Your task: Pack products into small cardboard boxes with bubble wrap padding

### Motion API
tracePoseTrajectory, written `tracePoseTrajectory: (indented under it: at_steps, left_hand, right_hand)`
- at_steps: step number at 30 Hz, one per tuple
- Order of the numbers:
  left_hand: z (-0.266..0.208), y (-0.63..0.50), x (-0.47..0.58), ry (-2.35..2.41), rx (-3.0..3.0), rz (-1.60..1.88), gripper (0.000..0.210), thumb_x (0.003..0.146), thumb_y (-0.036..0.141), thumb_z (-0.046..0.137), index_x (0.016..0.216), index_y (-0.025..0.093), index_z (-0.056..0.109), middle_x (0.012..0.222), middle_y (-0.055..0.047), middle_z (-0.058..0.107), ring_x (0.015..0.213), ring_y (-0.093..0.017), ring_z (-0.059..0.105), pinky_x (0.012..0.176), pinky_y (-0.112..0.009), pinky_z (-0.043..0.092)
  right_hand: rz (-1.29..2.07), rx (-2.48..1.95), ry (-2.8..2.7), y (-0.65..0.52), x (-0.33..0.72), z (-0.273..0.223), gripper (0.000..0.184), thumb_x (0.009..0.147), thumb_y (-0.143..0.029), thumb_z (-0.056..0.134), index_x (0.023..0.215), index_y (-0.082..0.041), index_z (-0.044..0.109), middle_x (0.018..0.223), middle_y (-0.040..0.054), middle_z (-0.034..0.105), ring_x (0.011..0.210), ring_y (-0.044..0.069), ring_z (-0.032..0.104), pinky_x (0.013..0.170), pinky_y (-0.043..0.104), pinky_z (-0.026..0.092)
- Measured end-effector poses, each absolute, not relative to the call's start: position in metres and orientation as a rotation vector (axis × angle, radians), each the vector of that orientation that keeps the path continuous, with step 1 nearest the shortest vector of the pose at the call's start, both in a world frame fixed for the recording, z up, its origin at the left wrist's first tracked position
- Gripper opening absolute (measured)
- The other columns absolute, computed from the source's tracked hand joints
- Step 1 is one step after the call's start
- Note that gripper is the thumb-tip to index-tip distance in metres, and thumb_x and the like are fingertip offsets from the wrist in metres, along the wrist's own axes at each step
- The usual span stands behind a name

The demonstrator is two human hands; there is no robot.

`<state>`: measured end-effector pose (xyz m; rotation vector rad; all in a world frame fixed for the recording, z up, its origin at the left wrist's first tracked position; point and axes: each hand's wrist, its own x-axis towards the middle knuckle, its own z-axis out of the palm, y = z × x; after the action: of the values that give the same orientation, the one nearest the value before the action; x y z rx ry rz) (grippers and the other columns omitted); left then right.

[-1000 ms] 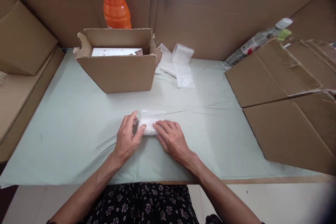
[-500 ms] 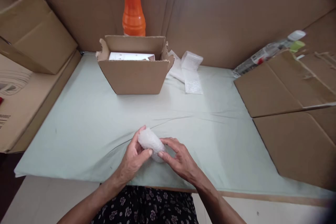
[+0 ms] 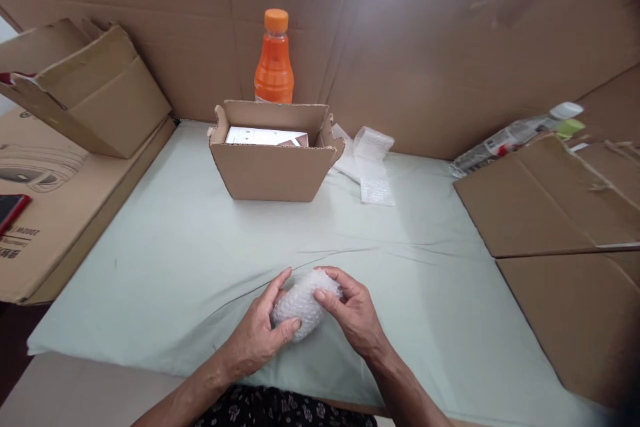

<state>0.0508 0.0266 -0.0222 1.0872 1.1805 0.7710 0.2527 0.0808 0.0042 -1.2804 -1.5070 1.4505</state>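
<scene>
Between both hands is a bundle rolled in bubble wrap (image 3: 304, 303), just above or on the near part of the cloth-covered table; whatever lies inside the wrap is hidden. My left hand (image 3: 263, 327) grips its left end, thumb across the front and fingers behind. My right hand (image 3: 353, 310) holds the upper right end, with the thumb on top. Farther back stands an open cardboard box (image 3: 273, 173) with a white box (image 3: 267, 137) inside. Loose strips of bubble wrap (image 3: 376, 173) lie just right of it.
An orange bottle (image 3: 275, 70) stands behind the open box. On the left, a cardboard carton (image 3: 113, 100) rests on a larger printed box (image 3: 60, 213), with a red-edged dark object (image 3: 13, 210). Cardboard boxes (image 3: 545, 193) and a clear plastic bottle (image 3: 510, 137) are at the right.
The bundle has turned, its upper end now leaning right instead of left. My right hand has shifted to that upper end. The camera view has tilted upward.
</scene>
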Motion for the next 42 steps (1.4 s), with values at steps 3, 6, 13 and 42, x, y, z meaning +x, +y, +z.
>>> tracePoseTrajectory:
  at_steps: [3,6,13,42]
  left_hand:
    - [-0.026,0.027,0.045,1.255,1.152,0.712,0.078,0.089,0.035,0.062,0.159,0.02,0.032,0.113,-0.01,0.069,0.097,-0.022,0.065,0.089,-0.036,0.054]
    - [-0.02,0.034,0.032,1.208,1.27,0.643,0.077,0.089,0.033,0.062,0.159,0.022,0.032,0.106,-0.008,0.072,0.089,-0.022,0.067,0.082,-0.035,0.057]
    - [0.062,0.111,-0.024,1.459,2.099,1.195,0.069,0.093,0.031,0.064,0.156,0.031,0.035,0.143,-0.01,0.061,0.134,-0.027,0.056,0.113,-0.047,0.046]
    - [0.063,0.218,-0.024,1.906,2.576,1.339,0.044,0.093,0.014,0.047,0.136,0.017,0.058,0.086,-0.003,0.065,0.085,-0.02,0.062,0.094,-0.042,0.048]
  right_hand:
    - [1.607,-1.211,-1.614,0.086,0.257,0.003,0.048,0.08,-0.053,0.076,0.115,-0.021,0.068,0.098,0.0049,0.071,0.084,0.019,0.065,0.074,0.029,0.055]
    - [1.656,-1.161,-1.771,0.095,0.261,0.014,0.041,0.081,-0.048,0.076,0.109,-0.02,0.068,0.091,0.0024,0.07,0.079,0.017,0.063,0.069,0.026,0.052]
    - [1.176,-1.058,-1.668,0.178,0.267,0.118,0.033,0.079,-0.045,0.081,0.103,-0.025,0.07,0.089,0.0022,0.071,0.076,0.017,0.066,0.065,0.029,0.055]
    - [0.296,-1.79,-2.247,0.326,0.201,0.153,0.016,0.08,-0.029,0.067,0.089,-0.017,0.063,0.085,0.0052,0.067,0.08,0.02,0.062,0.066,0.029,0.046]
